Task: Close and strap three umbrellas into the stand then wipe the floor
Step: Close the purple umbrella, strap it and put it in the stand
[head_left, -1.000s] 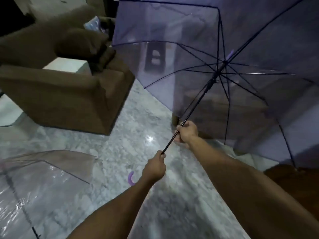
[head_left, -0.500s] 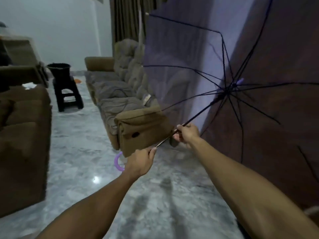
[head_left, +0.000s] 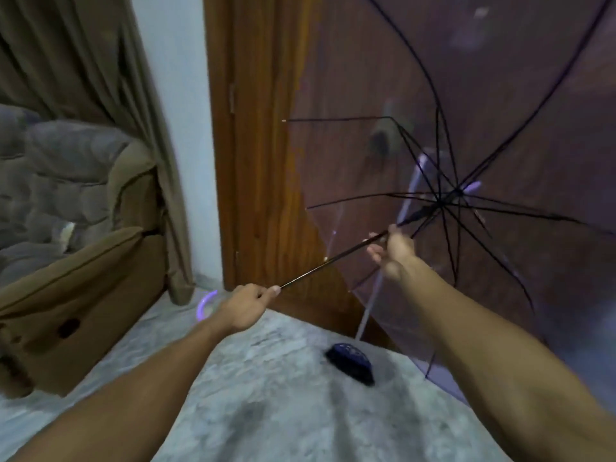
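I hold an open translucent purple umbrella [head_left: 500,95] with black ribs, its canopy spread over the right half of the view in front of a wooden door. My left hand [head_left: 248,303] grips the lower end of the black shaft, just above the curved purple handle [head_left: 204,305]. My right hand [head_left: 391,250] grips the shaft higher up, close below the runner where the ribs meet. A pale rod-like thing [head_left: 370,305] shows through the canopy, leaning near the door.
A wooden door and frame [head_left: 260,161] stand straight ahead. A brown and grey recliner sofa [head_left: 76,235] fills the left, with a brown curtain [head_left: 100,61] behind it. A dark blue object [head_left: 350,361] lies on the grey marble floor [head_left: 266,411] near the door.
The view has swung right from the sofas to the door. My right hand has slid up the shaft toward the runner, and my hands are farther apart. The umbrella remains open.
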